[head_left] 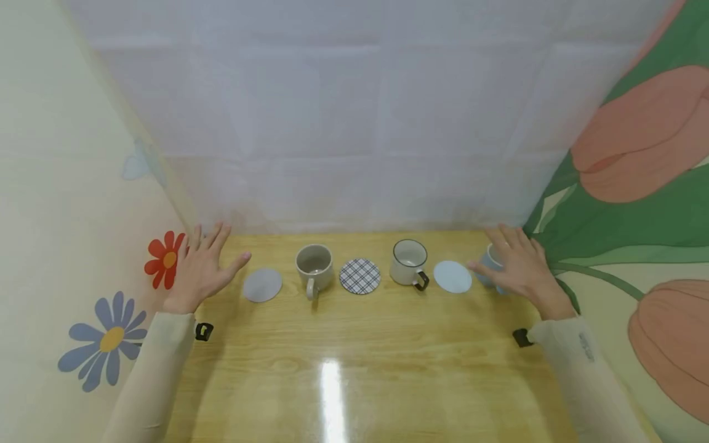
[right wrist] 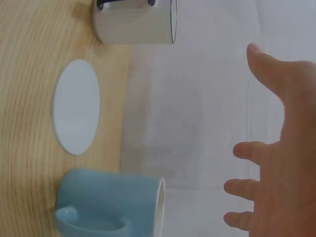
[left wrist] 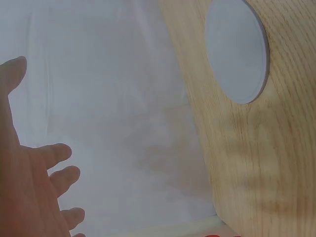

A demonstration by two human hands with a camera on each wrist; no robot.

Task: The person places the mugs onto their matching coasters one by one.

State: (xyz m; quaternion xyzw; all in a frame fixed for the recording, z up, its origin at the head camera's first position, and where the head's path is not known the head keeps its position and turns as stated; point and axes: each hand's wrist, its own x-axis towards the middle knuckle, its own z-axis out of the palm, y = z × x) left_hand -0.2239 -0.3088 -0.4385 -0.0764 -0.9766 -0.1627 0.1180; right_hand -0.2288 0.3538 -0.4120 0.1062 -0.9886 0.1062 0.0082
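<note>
My left hand (head_left: 202,267) hovers with fingers spread at the table's left end, holding nothing. Nearest to it lies a round grey coaster (head_left: 263,285), seen also in the left wrist view. My right hand (head_left: 517,264), likewise spread, is above a light blue mug (head_left: 490,263) and partly hides it in the head view. The right wrist view shows this mug upright, apart from the fingers. Beside it is a pale blue round coaster (head_left: 452,277). Toward the middle stand a white mug (head_left: 408,263) with dark rim and handle, a plaid coaster (head_left: 360,276) and a beige mug (head_left: 314,269).
The mugs and coasters form a row along the back of the wooden table (head_left: 277,357). A white cloth (head_left: 354,135) hangs behind it. Flower-patterned cloths flank both sides, with a red flower (head_left: 168,261) near the left hand.
</note>
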